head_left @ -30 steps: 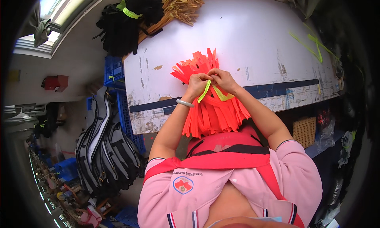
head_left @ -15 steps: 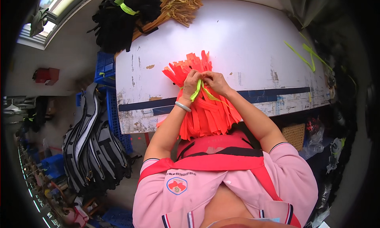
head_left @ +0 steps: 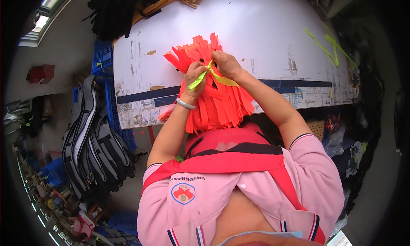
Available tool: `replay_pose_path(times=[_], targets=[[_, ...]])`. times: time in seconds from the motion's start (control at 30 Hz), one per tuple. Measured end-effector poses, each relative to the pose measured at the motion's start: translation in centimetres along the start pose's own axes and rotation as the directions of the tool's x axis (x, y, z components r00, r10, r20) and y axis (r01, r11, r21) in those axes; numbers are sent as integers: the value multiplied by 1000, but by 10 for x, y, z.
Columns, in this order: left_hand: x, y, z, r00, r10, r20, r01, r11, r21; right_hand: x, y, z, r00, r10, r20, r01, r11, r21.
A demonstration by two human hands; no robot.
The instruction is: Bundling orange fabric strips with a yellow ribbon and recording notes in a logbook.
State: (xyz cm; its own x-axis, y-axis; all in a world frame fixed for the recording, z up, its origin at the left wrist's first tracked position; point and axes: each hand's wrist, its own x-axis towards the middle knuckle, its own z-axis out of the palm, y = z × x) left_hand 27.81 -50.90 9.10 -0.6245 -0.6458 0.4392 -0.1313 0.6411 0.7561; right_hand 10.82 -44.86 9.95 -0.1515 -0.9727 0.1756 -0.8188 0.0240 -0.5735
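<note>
Hands both pinched on my yellow-green strip (head_left: 205, 76): left hand (head_left: 194, 75), right hand (head_left: 226, 64), atop the orange strap bundle (head_left: 213, 101) on the white counter (head_left: 273, 36)

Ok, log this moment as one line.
left hand: pinching yellow tie | right hand: pinching tie | tie: across orange strip bundle | bundle: over edge of white table

Both hands over bundle of orange strips (head_left: 215, 96) at near edge of white tabletop (head_left: 265, 28). Left hand (head_left: 194, 75) and right hand (head_left: 226, 64) each pinch the yellow-green band (head_left: 213, 75) across the bundle. Spare bands (head_left: 326, 45) far right.
</note>
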Motion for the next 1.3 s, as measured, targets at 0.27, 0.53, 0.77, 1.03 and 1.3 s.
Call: replay_pose_path(times=[0.27,0.53,0.77,1.03,1.3], targets=[[-60,13,-29,993,-84,-86,104,956,273,-10,17,-8,992,124,-34,-119,987,109],[-94,7,-29,457,-733,504,781,59,-622,-91,26,24,799,312,514,-592,255,765],[-126,12,-10,681,-688,251,638,389,-665,-88,-23,-1,799,221,560,-590,105,800],[-69,-5,-113,730,-683,2,616,657,-435,-14,-86,19,871,99,482,-484,-5,875],[39,-48,-217,832,-542,-119,554,801,226,71,-99,94,969,69,236,-243,416,876]])
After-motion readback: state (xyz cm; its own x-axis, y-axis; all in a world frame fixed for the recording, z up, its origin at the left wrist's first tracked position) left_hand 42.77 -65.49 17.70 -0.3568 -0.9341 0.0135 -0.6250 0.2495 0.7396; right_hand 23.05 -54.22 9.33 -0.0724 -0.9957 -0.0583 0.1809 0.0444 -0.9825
